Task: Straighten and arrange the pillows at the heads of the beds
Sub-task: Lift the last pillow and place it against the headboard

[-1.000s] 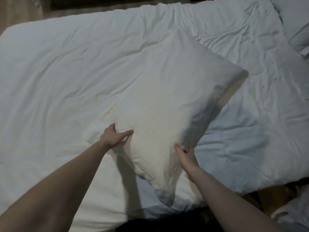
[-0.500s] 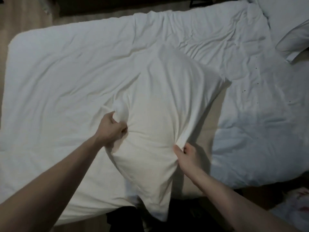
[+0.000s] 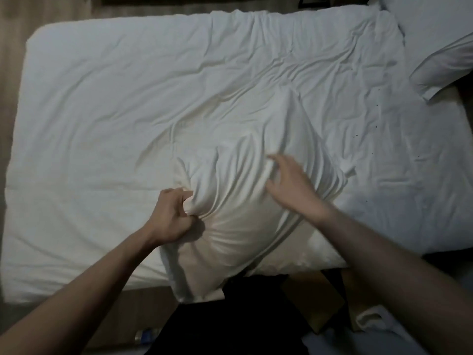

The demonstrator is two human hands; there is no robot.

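Note:
A white pillow (image 3: 245,201) in a loose, creased case lies on the near side of the bed (image 3: 115,111), its lower corner hanging over the bed's edge. My left hand (image 3: 172,216) grips a bunched fold of the case at the pillow's left side. My right hand (image 3: 289,185) is spread with straight fingers over the pillow's top right part, blurred by motion; whether it touches the fabric I cannot tell. A second white pillow (image 3: 445,60) lies at the far right, at the head of the bed.
A rumpled white duvet covers the bed, with a few dark specks (image 3: 376,116) on its right part. Wooden floor (image 3: 10,26) shows along the left and far sides. Dark floor, a brown box (image 3: 314,301) and white cloth (image 3: 371,321) lie near my legs.
The pillow has come down from upright onto the bed. My right hand let go of its right edge and moved up over its top. My left hand bunched the case tighter.

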